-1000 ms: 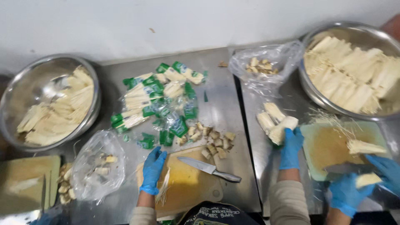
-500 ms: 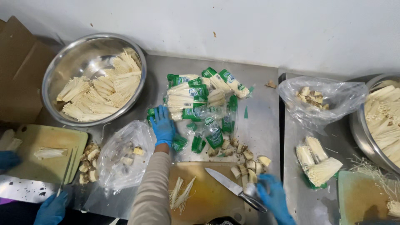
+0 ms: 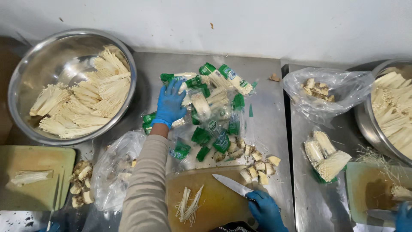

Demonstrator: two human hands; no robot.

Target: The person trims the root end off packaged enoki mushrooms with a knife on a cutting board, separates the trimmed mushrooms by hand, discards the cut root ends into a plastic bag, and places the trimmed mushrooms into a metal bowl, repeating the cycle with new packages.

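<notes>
- Since half a second ago, left hand (image 3: pixel 169 105) has stayed on the pile of packaged enoki mushrooms (image 3: pixel 210 107); the view has slid so the steel bowl (image 3: pixel 25 68) now sits far left.
- Head view: left hand in blue glove, fingers (image 3: pixel 171 88) spread wide and flat on the left edge of the packs, gripping nothing that shows.
- Packs lie mid-table (image 3: pixel 262 124), green-and-clear wrappers, loosely heaped, just beyond the cutting board (image 3: pixel 219 202).
- Right hand (image 3: pixel 266 210), blue glove, fingers closed around the handle of a knife (image 3: pixel 231 184); blade lies on the board, tip pointing left and away.
- Few loose mushroom strands (image 3: pixel 189 208) on the board, left of the blade.
- Cut root ends (image 3: pixel 257 165) between board and packs.
- Clear plastic bag (image 3: pixel 113 169) under the left forearm.
- Another person's gloved hand (image 3: pixel 403 217) at the right edge.
</notes>
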